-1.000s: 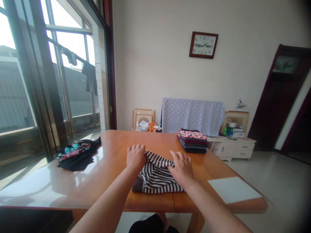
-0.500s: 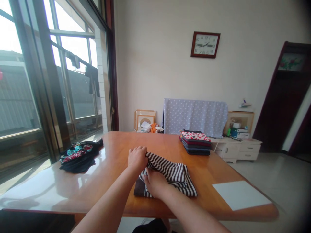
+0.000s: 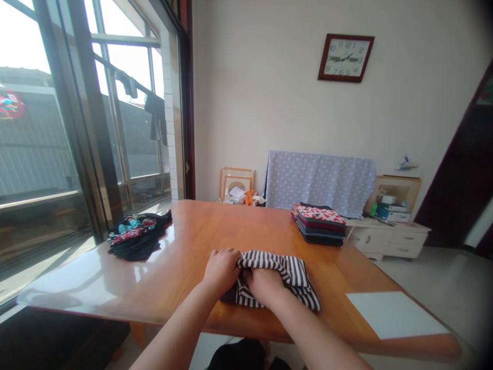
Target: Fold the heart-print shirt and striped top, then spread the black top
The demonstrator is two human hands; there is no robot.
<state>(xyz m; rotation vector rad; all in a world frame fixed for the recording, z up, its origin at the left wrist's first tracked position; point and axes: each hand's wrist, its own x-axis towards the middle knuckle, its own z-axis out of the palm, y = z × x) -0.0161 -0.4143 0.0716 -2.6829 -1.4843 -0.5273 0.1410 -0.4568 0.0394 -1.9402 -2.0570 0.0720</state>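
A dark-and-white striped garment [image 3: 296, 272] lies folded on the wooden table [image 3: 231, 226], close to its front edge. At the garment's left end, my left hand [image 3: 222, 270] is closed on the upper fold of cloth. My right hand [image 3: 264, 283] reaches in under that raised fold, between the layers. Its fingertips are covered by the striped cloth, so I cannot see how they are set.
Folded clothes [image 3: 319, 226] are stacked at the table's back right. A black garment with a colourful pattern [image 3: 134, 236] lies crumpled at the left. A white sheet [image 3: 396, 313] rests near the right edge. Beyond stands a white cabinet [image 3: 389, 240].
My right hand has slid deeper under the striped fold, which now drapes over its fingers. My left hand keeps hold of the left end. The view has tilted and shifted slightly.
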